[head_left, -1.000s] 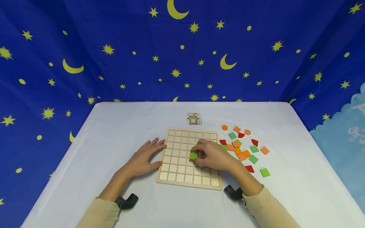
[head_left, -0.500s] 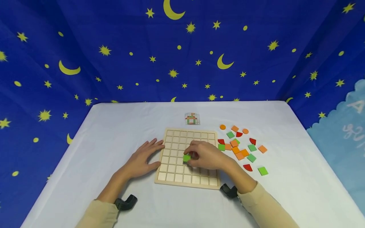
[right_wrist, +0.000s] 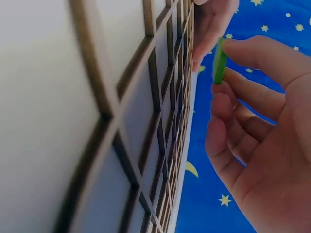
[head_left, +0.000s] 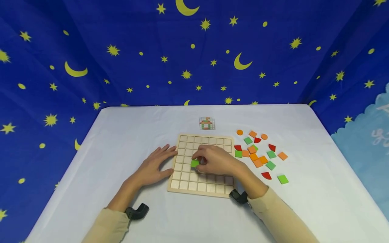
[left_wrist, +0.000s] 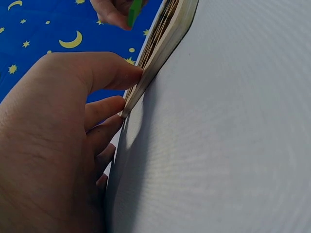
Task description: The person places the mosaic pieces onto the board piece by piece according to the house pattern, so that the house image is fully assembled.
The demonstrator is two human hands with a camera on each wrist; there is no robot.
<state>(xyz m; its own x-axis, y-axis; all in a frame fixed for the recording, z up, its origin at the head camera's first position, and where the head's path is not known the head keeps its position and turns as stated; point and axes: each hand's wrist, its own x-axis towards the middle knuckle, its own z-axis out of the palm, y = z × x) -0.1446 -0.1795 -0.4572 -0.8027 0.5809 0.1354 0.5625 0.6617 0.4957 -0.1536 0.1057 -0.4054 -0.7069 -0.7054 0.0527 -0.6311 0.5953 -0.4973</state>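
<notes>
My right hand (head_left: 214,160) pinches a bright green square tile (head_left: 195,163) between thumb and fingertips. In the right wrist view the tile (right_wrist: 220,61) stands off the surface of the wooden grid board (right_wrist: 109,121), its thin edge showing. My left hand (head_left: 150,168) lies on the table with fingers spread, fingertips and thumb touching the left edge of the grid board (head_left: 200,193). The left wrist view shows that thumb (left_wrist: 116,73) pressed against the board's side. The right hand hides part of the board's middle and right squares.
Right of the board lie several loose tiles: orange squares (head_left: 282,156), green squares (head_left: 283,179), red quarter-round pieces (head_left: 266,176) and orange discs (head_left: 239,132). Some overlap. Behind the board sits a small pattern card (head_left: 207,123). A blue starry cloth (head_left: 152,72) hangs behind the white table (head_left: 136,128).
My right hand has moved left across the board, carrying the green tile. The left hand stays at the board's left edge. The head view has shifted slightly.
</notes>
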